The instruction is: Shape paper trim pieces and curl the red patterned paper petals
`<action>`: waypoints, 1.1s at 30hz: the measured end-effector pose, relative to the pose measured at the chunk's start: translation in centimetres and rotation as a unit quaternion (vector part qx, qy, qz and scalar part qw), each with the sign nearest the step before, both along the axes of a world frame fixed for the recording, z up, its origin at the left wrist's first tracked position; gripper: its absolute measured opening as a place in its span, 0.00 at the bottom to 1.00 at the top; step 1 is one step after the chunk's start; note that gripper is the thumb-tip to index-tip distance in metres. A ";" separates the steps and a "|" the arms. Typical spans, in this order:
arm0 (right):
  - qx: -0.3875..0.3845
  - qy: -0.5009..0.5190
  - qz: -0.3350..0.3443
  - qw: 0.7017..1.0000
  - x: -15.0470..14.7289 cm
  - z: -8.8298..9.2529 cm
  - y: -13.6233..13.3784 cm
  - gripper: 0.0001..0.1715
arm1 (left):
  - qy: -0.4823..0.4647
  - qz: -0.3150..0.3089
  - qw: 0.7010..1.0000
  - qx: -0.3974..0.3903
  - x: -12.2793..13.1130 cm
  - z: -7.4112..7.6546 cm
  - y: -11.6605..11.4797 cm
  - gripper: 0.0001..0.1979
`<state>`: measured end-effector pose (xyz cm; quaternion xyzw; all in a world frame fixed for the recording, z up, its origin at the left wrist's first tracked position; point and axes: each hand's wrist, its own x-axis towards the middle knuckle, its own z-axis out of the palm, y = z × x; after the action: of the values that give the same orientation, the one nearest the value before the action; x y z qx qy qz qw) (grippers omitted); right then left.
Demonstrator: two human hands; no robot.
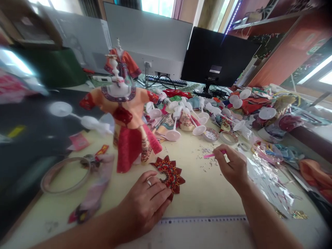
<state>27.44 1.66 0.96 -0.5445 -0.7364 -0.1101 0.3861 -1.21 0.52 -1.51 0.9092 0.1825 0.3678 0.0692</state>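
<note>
Near the front of the table (207, 193), just below the dressed mannequin (127, 117): a red scalloped collar (169, 173), lying flat, crescent-shaped, with dark patterned petals edged in gold. Held down at its lower left edge by the left hand (146, 202), fingers together and pressed flat, fingertips over the nearest petals, a ring on one finger.

Likely thin, light and limp, felt or stiffened cloth by the look. Easily shifted by a nudge and easily creased at the narrow points. Better taken by the broad inner band, or kept flat under a palm, than lifted by a single petal tip.

Off to the right, well apart from the collar: the right hand (230, 166), thumb and forefinger pinched on a slim pink stick (210, 155) aimed left toward a scatter of tiny shiny bits (204, 151). Probably loose and quick to roll or blow away, so fit only for a gentle touch.

Farther back: tape rolls (210, 140), then a heap of white doll stands and small garments (186, 117). At left, a flat ring (45, 181) beside a strip of pink cloth (95, 190). Along the near edge, a ruler scale (202, 219). Behind everything, a dark monitor (218, 57).
</note>
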 end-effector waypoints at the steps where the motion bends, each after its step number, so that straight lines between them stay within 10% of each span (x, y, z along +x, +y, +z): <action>1: 0.000 -0.003 0.001 1.000 0.0 0.1 0.0 0.10 | 0.000 -0.001 1.000 0.001 0.0 -0.1 0.0 0.09; 33: -0.028 0.002 0.001 1.000 0.2 -0.3 -0.1 0.13 | 0.020 -0.009 0.999 -0.028 -0.4 -0.9 0.7 0.08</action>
<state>27.60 1.58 0.61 -0.5547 -0.7389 -0.0881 0.3723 -1.58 1.25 -2.36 0.9159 0.1855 0.3432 0.0944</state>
